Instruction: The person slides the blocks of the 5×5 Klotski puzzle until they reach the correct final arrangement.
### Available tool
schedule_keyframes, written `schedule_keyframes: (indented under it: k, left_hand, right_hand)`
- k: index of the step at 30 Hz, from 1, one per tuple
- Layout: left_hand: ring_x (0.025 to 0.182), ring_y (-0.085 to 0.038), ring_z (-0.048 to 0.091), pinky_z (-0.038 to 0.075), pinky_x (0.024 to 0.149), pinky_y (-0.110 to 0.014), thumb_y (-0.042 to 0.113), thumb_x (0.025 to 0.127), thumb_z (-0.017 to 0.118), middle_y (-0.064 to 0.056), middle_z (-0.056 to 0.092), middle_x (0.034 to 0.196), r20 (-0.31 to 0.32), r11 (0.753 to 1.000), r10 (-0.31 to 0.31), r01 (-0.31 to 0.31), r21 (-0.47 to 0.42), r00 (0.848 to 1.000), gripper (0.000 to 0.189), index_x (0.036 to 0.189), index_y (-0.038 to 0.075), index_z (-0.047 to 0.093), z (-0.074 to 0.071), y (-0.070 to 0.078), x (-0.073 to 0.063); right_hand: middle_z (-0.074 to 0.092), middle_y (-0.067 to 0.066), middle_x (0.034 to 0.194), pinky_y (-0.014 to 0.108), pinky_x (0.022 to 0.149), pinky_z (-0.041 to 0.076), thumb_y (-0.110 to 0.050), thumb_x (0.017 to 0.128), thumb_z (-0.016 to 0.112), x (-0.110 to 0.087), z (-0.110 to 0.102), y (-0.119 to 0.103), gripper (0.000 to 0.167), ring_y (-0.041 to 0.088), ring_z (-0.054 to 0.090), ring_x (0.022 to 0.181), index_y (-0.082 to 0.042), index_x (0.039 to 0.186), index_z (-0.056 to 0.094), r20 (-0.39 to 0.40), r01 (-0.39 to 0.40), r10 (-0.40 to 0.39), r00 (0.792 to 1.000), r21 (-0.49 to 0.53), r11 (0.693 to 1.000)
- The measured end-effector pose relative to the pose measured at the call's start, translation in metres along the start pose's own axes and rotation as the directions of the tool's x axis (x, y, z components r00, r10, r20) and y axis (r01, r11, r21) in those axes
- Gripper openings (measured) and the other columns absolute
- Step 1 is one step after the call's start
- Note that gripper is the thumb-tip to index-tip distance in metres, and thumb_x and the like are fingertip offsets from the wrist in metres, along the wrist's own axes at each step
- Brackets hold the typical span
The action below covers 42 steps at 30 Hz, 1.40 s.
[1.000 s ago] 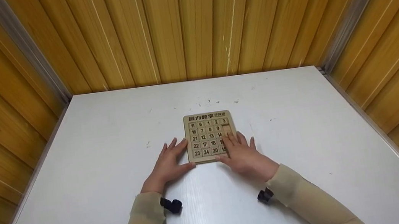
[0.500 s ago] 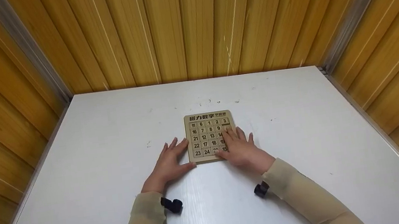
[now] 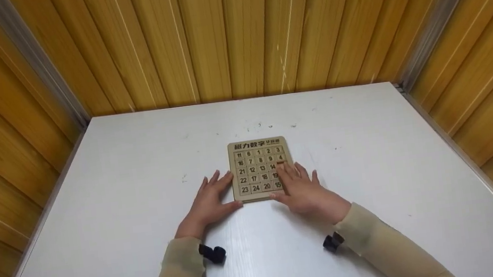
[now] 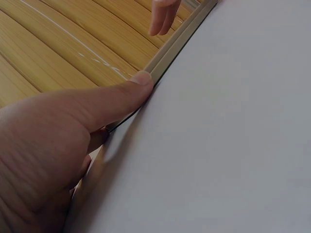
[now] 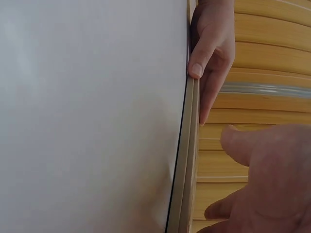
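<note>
A wooden number slide puzzle point(image 3: 258, 196) lies flat on the white table point(image 3: 108, 175), with numbered tiles in rows and dark characters along its far rim. My left hand point(image 3: 207, 205) holds its near left corner, index finger against the left side and thumb at the near edge. My right hand point(image 3: 306, 192) reaches over the right column, fingers extended and fingertips on the tiles just below the 4 tile point(image 3: 280, 158). A dark gap shows under that tile. The right hand hides the lower right tiles. In the left wrist view, my left thumb point(image 4: 121, 97) touches the puzzle's edge.
Wood-patterned panels point(image 3: 223, 36) stand behind the table and on both sides, with metal posts point(image 3: 34, 61) at the corners. Small dark marks point(image 3: 270, 126) dot the tabletop beyond the puzzle. A black wrist camera point(image 3: 214, 254) sits at each sleeve.
The 4 tile has slid up against the 3 tile, so the gap now lies below it. My right hand moved forward, then back toward me. The left hand stays put.
</note>
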<state>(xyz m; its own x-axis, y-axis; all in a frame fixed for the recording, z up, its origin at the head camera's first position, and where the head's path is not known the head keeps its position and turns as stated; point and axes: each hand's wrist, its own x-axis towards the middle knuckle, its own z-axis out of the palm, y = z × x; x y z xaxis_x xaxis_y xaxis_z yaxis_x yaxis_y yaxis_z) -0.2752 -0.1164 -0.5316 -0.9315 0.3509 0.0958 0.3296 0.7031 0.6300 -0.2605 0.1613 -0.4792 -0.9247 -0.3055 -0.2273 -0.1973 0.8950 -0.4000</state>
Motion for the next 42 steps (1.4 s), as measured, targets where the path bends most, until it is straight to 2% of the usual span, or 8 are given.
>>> schedule_keyframes:
  k: [5, 10, 22, 33, 37, 42]
  left_hand:
    - [0.160, -0.029, 0.021, 0.005, 0.135, -0.051, 0.044, 0.086, 0.080, -0.003, 0.041, 0.164, -0.003, 1.000, -0.006, 0.006, -0.006, 1.000, 0.088, 0.158, 0.013, 0.041, -0.001, -0.001, 0.000]
    - [0.161, -0.028, 0.020, 0.003, 0.135, -0.049, 0.043, 0.085, 0.081, -0.002, 0.041, 0.164, 0.001, 1.000, -0.018, 0.018, -0.016, 1.000, 0.088, 0.158, 0.014, 0.041, 0.000, -0.001, -0.001]
    - [0.160, -0.030, 0.022, 0.005, 0.135, -0.050, 0.042, 0.086, 0.081, -0.003, 0.043, 0.163, -0.002, 1.000, 0.002, -0.002, -0.013, 1.000, 0.086, 0.157, 0.012, 0.043, 0.001, -0.001, -0.001]
    - [0.160, -0.030, 0.022, 0.005, 0.135, -0.051, 0.042, 0.085, 0.081, -0.004, 0.043, 0.163, -0.005, 1.000, 0.010, -0.010, -0.020, 1.000, 0.087, 0.157, 0.011, 0.042, 0.001, -0.001, -0.001]
    - [0.160, -0.030, 0.022, 0.005, 0.135, -0.050, 0.042, 0.085, 0.081, -0.003, 0.042, 0.164, -0.001, 1.000, -0.002, 0.002, -0.025, 1.000, 0.088, 0.158, 0.012, 0.041, 0.001, 0.000, -0.001]
    - [0.160, -0.030, 0.023, 0.005, 0.135, -0.050, 0.042, 0.085, 0.081, -0.003, 0.042, 0.164, -0.003, 1.000, -0.003, 0.003, -0.009, 1.000, 0.088, 0.158, 0.012, 0.041, 0.000, 0.001, 0.000]
  right_hand:
    - [0.012, 0.017, 0.173, 0.076, 0.125, -0.003, -0.055, 0.102, 0.054, -0.017, 0.002, -0.001, 0.086, 0.044, 0.000, 0.161, -0.012, 0.166, 0.017, 0.009, 0.007, -0.007, 1.000, -0.045, 0.999]
    - [0.018, 0.016, 0.172, 0.075, 0.125, -0.002, -0.055, 0.102, 0.053, -0.023, 0.004, -0.001, 0.085, 0.044, 0.002, 0.160, -0.011, 0.166, 0.018, 0.013, 0.010, -0.009, 1.000, -0.064, 0.998]
    - [0.014, 0.018, 0.173, 0.076, 0.125, -0.002, -0.054, 0.102, 0.054, -0.011, 0.003, 0.000, 0.085, 0.045, 0.001, 0.160, -0.007, 0.164, 0.021, 0.023, -0.006, 0.007, 1.000, -0.061, 0.998]
    - [0.010, 0.015, 0.174, 0.074, 0.126, -0.003, -0.055, 0.102, 0.052, -0.002, 0.001, 0.001, 0.085, 0.043, -0.001, 0.161, -0.009, 0.165, 0.017, 0.019, -0.020, 0.021, 1.000, -0.036, 0.999]
    - [0.011, 0.014, 0.174, 0.074, 0.126, -0.002, -0.055, 0.102, 0.052, -0.010, 0.003, 0.000, 0.086, 0.042, -0.001, 0.161, -0.011, 0.166, 0.015, 0.012, -0.012, 0.013, 1.000, -0.043, 0.999]
    - [0.014, 0.014, 0.173, 0.073, 0.127, -0.001, -0.056, 0.102, 0.053, -0.031, 0.005, -0.004, 0.086, 0.041, 0.001, 0.161, -0.012, 0.166, 0.017, 0.027, 0.007, -0.005, 1.000, -0.072, 0.997]
